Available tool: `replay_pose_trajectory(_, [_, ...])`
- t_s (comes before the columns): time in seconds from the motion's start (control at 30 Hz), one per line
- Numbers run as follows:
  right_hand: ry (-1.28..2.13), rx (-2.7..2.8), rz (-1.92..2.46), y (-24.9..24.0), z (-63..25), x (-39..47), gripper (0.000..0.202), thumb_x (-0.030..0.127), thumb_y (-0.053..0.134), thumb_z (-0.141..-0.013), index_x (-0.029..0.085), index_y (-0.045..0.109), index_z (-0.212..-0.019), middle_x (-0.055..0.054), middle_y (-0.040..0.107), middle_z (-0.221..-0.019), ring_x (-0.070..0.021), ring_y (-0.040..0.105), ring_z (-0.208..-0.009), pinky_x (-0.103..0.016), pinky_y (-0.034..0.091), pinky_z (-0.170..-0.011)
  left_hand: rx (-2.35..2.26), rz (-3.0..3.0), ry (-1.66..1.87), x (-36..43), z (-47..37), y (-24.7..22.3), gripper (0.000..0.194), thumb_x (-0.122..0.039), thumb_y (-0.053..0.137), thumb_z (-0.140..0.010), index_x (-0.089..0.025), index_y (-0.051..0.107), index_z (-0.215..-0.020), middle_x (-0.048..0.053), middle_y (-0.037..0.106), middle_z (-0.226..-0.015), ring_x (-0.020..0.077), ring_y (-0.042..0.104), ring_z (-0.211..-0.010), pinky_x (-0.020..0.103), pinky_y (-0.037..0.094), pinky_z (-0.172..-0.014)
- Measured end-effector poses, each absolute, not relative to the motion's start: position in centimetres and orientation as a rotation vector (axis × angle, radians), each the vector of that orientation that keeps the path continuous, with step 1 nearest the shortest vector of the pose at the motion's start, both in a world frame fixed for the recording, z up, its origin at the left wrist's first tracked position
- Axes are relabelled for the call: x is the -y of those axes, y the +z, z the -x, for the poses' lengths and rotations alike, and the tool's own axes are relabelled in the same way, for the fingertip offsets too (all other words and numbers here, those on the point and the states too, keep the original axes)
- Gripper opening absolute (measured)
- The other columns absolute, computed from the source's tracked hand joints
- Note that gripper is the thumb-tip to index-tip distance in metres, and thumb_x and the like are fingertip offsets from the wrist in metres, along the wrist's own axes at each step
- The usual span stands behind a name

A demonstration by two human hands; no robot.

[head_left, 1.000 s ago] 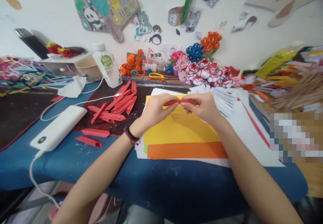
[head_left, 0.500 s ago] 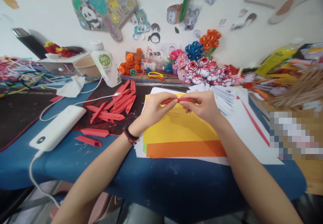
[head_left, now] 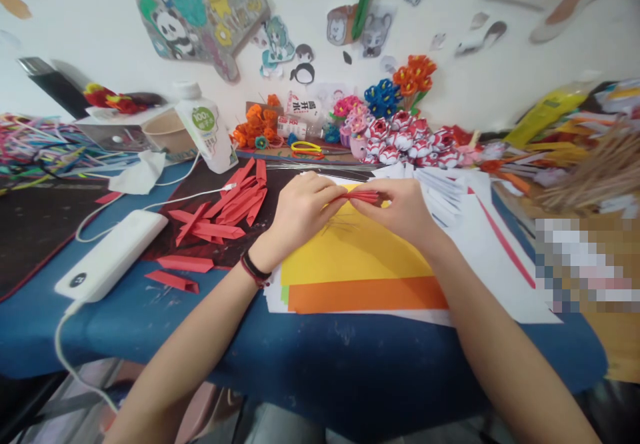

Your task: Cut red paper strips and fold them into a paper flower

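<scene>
Between my two hands is a bundle of folded red paper strips (head_left: 366,197), held above the stacked coloured paper. My right hand (head_left: 403,207) is closed around the bundle's right part, thumb along its near side. My left hand (head_left: 306,205) pinches its left end, and the fingers cover that end. Below lies a yellow sheet (head_left: 350,254) over an orange sheet (head_left: 370,295) and white paper. Thin dark wires (head_left: 343,223) rest on the yellow sheet. To the left, several folded red paper pieces (head_left: 215,231) lie in a loose pile on a dark mat.
A white power bank (head_left: 111,255) with cables lies at left, near a white bottle (head_left: 206,127). Paper flowers (head_left: 403,139) line the wall. White paper strips (head_left: 440,194) lie beyond my right hand; wooden sticks (head_left: 595,171) are far right.
My left hand has turned over the bundle's left end, so its back shows more and less red paper is visible there. My right hand keeps its hold. The view shifts slightly.
</scene>
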State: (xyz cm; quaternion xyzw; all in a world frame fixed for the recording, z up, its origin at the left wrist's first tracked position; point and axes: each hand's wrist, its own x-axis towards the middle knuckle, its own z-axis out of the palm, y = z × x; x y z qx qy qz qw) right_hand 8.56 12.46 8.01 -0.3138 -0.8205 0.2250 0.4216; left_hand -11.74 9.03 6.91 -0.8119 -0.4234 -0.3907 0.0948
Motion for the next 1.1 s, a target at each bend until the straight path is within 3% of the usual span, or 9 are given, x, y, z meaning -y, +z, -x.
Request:
replay_pose_trajectory(0.1, [0.703,1.969,0.804,8.0,-8.4,-12.5,0.017,0.028,0.072,-0.081,0.018,0.075,-0.093,-0.004,0.075,-0.085,-0.0163,0.067,-0.072,-0.027,0.052,-0.063,1.291,2.402,-1.204,-8.7,11.3,6.8,0.021,-0.031,0.059,-0.096,-0.018,0.076,-0.097,0.007,0.077,-0.089,0.0177,0.068,-0.081,0.03,0.05,-0.073])
replay_pose_trajectory(0.23, [0.948,1.827,0.782,7.9,-8.4,-12.8,0.044,0.034,0.079,-0.075,0.02,0.068,-0.115,-0.003,0.074,-0.087,-0.0152,0.066,-0.07,-0.028,0.055,-0.065,1.436,2.429,-1.57,-8.4,10.9,7.2,0.016,-0.03,0.067,-0.091,-0.019,0.077,-0.095,0.004,0.079,-0.085,0.0138,0.07,-0.07,0.024,0.053,-0.065])
replay_pose_trajectory(0.47, [0.952,1.888,0.808,7.8,-8.2,-12.7,0.024,0.04,0.074,-0.081,0.018,0.075,-0.09,-0.005,0.076,-0.086,-0.0187,0.071,-0.077,-0.032,0.058,-0.072,1.644,2.413,-1.93,-8.2,10.5,7.5,0.016,-0.031,0.069,-0.088,-0.018,0.079,-0.092,0.003,0.079,-0.081,0.013,0.07,-0.063,0.024,0.057,-0.062])
replay_pose_trajectory(0.7, [0.943,1.9,0.807,7.9,-8.2,-12.5,0.027,0.044,0.073,-0.082,0.019,0.076,-0.091,-0.005,0.076,-0.087,-0.0172,0.069,-0.071,-0.031,0.058,-0.068,1.62,2.404,-1.929,-8.1,10.4,7.6,0.015,-0.027,0.069,-0.088,-0.018,0.08,-0.092,0.003,0.08,-0.086,0.014,0.072,-0.07,0.023,0.058,-0.063])
replay_pose_trajectory(1.1, [0.817,1.905,0.813,8.0,-8.1,-12.2,0.018,0.035,0.069,-0.083,0.018,0.076,-0.086,-0.005,0.074,-0.081,-0.0169,0.067,-0.07,-0.031,0.057,-0.068,1.551,2.462,-1.774,-7.7,10.3,8.0,0.019,-0.027,0.063,-0.093,-0.02,0.08,-0.094,0.002,0.078,-0.079,0.0124,0.068,-0.067,0.022,0.055,-0.064])
